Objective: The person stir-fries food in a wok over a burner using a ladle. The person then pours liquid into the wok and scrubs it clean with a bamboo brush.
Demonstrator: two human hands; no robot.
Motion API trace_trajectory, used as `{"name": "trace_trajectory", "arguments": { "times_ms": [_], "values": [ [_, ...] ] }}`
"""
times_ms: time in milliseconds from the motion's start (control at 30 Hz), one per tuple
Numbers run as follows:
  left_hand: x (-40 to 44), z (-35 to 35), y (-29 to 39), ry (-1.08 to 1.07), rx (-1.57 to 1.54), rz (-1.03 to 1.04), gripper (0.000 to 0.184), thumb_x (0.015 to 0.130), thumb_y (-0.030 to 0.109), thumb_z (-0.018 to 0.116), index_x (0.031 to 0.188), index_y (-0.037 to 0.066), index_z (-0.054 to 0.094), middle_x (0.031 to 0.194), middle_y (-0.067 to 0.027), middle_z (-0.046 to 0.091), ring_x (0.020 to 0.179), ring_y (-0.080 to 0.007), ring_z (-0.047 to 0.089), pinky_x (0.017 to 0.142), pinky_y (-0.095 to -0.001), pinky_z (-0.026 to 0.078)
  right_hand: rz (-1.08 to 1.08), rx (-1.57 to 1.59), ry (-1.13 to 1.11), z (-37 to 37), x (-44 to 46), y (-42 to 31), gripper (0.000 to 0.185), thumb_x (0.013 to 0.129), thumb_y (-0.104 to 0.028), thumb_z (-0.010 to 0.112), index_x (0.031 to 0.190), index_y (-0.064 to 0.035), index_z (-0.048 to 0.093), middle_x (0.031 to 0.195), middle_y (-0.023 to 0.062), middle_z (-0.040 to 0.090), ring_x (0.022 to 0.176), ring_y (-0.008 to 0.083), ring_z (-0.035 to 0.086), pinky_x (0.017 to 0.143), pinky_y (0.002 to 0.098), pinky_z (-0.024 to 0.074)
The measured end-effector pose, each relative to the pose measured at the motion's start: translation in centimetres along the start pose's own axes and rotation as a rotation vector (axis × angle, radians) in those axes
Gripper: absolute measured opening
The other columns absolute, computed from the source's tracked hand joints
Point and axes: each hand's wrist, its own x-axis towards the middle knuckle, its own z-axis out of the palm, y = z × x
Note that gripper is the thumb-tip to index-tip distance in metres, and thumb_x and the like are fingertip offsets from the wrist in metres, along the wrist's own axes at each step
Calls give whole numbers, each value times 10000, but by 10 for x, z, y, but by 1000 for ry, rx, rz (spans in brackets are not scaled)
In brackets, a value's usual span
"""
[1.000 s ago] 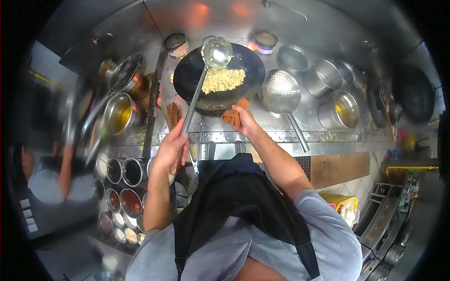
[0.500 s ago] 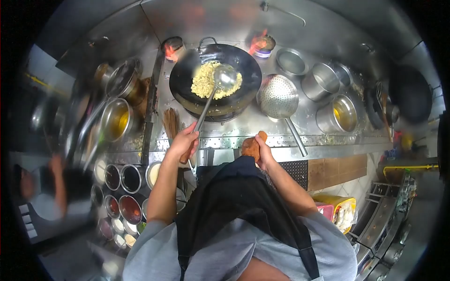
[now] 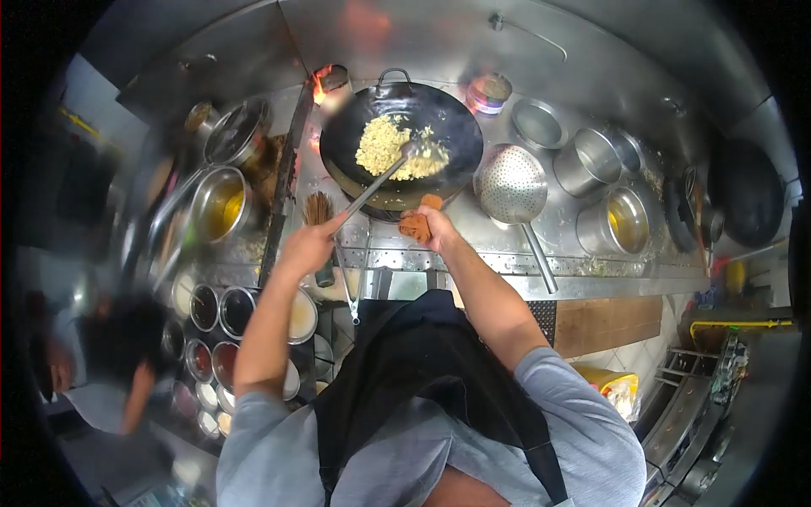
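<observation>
A black wok (image 3: 460,127) sits over the stove, holding a heap of yellow, crumbly food that looks like egg or rice (image 3: 380,142). My left hand (image 3: 307,250) is closed around the handle of a long metal ladle (image 3: 372,189). The ladle's head is in the food, tilted and partly blurred. In my right hand (image 3: 439,228) is a bunched orange-brown cloth (image 3: 415,227), right at the wok's near edge. Whether the fingers grip the rim through the cloth, I cannot tell. A bamboo brush (image 3: 318,209) stands upright just beyond my left hand.
Right of the wok lies a perforated strainer (image 3: 511,184), its handle over the front edge. Metal pots (image 3: 587,162) stand beyond it. Flames (image 3: 321,84) rise at back left. Several sauce containers (image 3: 237,311) sit at lower left, where another person (image 3: 106,363) works.
My right hand has moved forward with the cloth from near my apron to the wok's near edge. My left hand shifted slightly left and forward, and the ladle's head turned down into the food.
</observation>
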Motion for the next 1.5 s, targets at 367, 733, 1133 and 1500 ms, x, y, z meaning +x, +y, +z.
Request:
{"name": "trace_trajectory", "arguments": {
  "times_ms": [367, 733, 1133, 1500],
  "values": [
    [-85, -23, -39, -2, -202, -9, 666, 836, 107, 676, 1442, 288, 466, 864, -209, 672, 795, -327, 685, 738, -435, 518, -57, 171, 46, 43, -76, 15, 290, 905, -194, 512, 1100, 15, 566, 1042, 163, 656, 937, 281, 662, 816, 404, 548],
    [-153, -60, 7, -98, -209, -115, 643, 844, 71, 662, 1441, 206, 465, 987, -225, 676, 851, -410, 650, 773, -458, 522, -85, 237, 84, 54, -121, -13, 286, 874, -203, 552, 1081, -6, 546, 1005, 173, 656, 849, 304, 662, 678, 409, 548],
    [-158, -53, 27, -83, -309, -153, 658, 844, 79, 663, 1452, 192, 439, 965, -232, 664, 914, -431, 629, 794, -482, 499, -144, 164, 81, 12, -171, 21, 313, 832, -159, 569, 1079, 32, 574, 1021, 155, 662, 926, 295, 660, 819, 415, 545],
    [-118, 18, 42, 200, -281, -96, 681, 850, 77, 695, 1467, 182, 427, 857, -227, 663, 777, -407, 651, 728, -420, 523, -272, -132, -55, -38, -141, 65, 356, 864, -185, 569, 1119, 54, 636, 1070, 174, 684, 963, 273, 675, 851, 381, 550]
  ]
}}
